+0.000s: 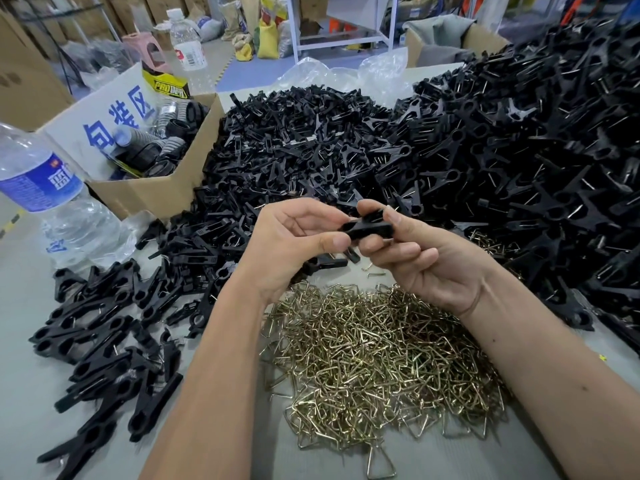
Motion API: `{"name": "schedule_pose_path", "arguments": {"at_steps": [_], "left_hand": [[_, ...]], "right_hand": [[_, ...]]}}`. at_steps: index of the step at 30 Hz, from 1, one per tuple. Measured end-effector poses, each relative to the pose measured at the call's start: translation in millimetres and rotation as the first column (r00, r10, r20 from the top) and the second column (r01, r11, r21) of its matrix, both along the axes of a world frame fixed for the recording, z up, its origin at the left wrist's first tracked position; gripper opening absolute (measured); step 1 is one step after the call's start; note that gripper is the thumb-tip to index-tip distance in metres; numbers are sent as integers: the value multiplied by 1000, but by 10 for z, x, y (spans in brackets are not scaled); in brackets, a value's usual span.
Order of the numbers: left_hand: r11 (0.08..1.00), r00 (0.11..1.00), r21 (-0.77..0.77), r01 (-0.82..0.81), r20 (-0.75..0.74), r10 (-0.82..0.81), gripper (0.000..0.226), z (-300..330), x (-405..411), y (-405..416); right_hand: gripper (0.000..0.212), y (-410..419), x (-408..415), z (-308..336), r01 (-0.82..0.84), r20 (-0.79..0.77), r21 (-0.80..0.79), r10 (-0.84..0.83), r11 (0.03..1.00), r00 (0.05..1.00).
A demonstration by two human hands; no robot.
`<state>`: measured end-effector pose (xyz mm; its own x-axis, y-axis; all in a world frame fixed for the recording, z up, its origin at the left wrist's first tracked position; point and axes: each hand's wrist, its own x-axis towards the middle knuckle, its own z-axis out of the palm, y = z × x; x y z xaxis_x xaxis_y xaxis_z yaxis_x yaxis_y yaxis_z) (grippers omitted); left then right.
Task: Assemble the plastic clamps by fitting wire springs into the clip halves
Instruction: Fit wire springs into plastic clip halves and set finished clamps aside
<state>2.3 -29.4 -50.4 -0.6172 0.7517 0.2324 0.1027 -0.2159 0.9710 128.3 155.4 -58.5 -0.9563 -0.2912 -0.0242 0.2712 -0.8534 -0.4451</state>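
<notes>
Black clamp (367, 228) held between both hands above the springs (377, 358).
Clamp was matte black plastic, lying roughly level; spring fit not discernible. Cardboard box (156, 188) at left held black ribbed parts and a bottle. Left hand (294, 244) pinched the clamp's left end, thumb beneath; right hand (415, 258) gripped its right end, thumb on top, fingers curled under.

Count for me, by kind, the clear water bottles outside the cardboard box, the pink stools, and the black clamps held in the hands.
Clear plastic water bottles with labels: 2
Pink plastic stool: 1
Black plastic clamp, pinched between the left hand and the right hand: 1
Total: 4
</notes>
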Motion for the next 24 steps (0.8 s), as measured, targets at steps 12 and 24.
{"name": "schedule_pose_path", "arguments": {"at_steps": [12,24], "left_hand": [[997,995,29,-78,-60,80,30,-31,16,17],[995,988,-18,-96,-120,93,27,-84,28,51]], "right_hand": [[32,-24,-4,-49,-7,16,-118,9,993,1000],[24,37,3,-18,12,72,-91,-5,996,997]]}}
